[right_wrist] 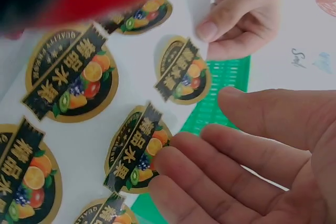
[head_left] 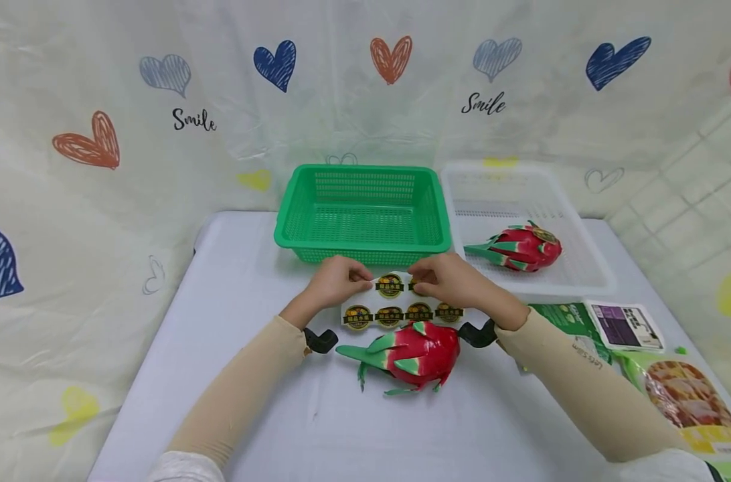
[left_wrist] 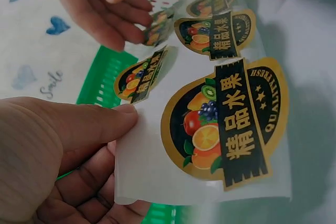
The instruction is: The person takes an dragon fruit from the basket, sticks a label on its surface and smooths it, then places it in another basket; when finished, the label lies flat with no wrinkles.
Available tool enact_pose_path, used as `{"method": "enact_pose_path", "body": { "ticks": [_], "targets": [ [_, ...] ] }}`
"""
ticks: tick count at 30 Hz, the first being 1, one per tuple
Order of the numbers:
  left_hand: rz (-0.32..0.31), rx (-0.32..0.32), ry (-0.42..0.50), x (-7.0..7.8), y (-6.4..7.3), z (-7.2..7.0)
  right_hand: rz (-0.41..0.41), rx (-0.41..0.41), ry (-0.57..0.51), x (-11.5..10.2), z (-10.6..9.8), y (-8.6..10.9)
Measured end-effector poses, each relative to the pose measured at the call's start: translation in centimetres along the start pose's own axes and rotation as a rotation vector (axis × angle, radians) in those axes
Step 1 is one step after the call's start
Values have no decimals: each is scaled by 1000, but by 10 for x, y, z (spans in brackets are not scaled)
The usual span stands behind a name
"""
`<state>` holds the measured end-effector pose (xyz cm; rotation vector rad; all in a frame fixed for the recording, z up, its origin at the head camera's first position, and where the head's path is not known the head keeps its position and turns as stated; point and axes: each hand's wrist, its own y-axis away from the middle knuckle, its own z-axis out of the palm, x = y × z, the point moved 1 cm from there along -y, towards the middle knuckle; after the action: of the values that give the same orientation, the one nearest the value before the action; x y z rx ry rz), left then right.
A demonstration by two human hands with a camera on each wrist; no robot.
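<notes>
My left hand (head_left: 335,284) pinches the upper left edge of a white sheet of fruit stickers (head_left: 367,296), thumb on the printed face and fingers behind. Each sticker is a black and gold oval with fruit and a banner. My right hand (head_left: 450,278) is at the sheet's upper right. In the right wrist view its fingertips (right_wrist: 165,161) lie right at a sticker (right_wrist: 126,153) by the edge, and the thumb stands apart from them. Just below the sheet, a red dragon fruit (head_left: 422,355) with green scales lies on the table, its green end pointing left.
Behind the hands stands a green basket (head_left: 359,245). To its right, a white basket (head_left: 582,284) holds another dragon fruit (head_left: 516,249) bearing a sticker. Food packages (head_left: 627,325) lie along the right side of the white table (head_left: 269,428). A patterned curtain (head_left: 341,127) hangs behind.
</notes>
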<state>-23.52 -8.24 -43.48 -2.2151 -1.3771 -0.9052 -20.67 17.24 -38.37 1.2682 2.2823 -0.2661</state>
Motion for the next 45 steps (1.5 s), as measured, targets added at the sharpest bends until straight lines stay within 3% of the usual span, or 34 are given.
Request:
{"method": "enact_pose_path", "body": {
  "ticks": [9,17,26,35,45],
  "targets": [
    [62,4,-1,14,2,-5,-40,-19,9,-3,-7,-11],
    [81,10,-4,25,3,-6,-82,-3,71,-13,-16,-21],
    [90,4,30,32,3,-8,-65,11,68,-14,-16,-27],
    [52,9,72,19,0,-3,-38,54,46,-6,-17,-21],
    [-45,38,100,-14,-16,5,-36,63,-44,-8,-29,10]
  ]
}}
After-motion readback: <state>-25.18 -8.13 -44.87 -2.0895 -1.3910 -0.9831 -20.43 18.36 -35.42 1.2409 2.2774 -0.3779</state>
